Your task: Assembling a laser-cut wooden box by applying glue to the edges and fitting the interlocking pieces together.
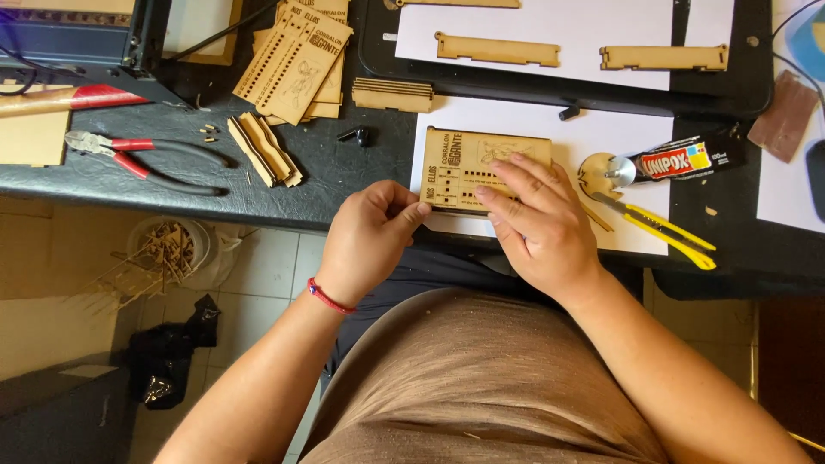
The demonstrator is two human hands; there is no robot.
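A thin laser-cut wooden panel point(468, 163) with engraved marks and small slots lies flat on a white sheet point(601, 137) at the table's near edge. My left hand point(369, 236) pinches the panel's lower left corner between thumb and fingers. My right hand point(537, 215) rests palm-down on the panel's right half, fingers spread over the slots. A red cord bracelet circles my left wrist.
A glue tube point(687, 159), a small round wooden piece point(597, 174) and a yellow utility knife point(666, 232) lie right of the panel. Red-handled pliers point(142, 159), stacks of wooden parts point(296, 56) and narrow strips point(266, 148) sit left. A bucket of scraps point(168, 249) stands on the floor.
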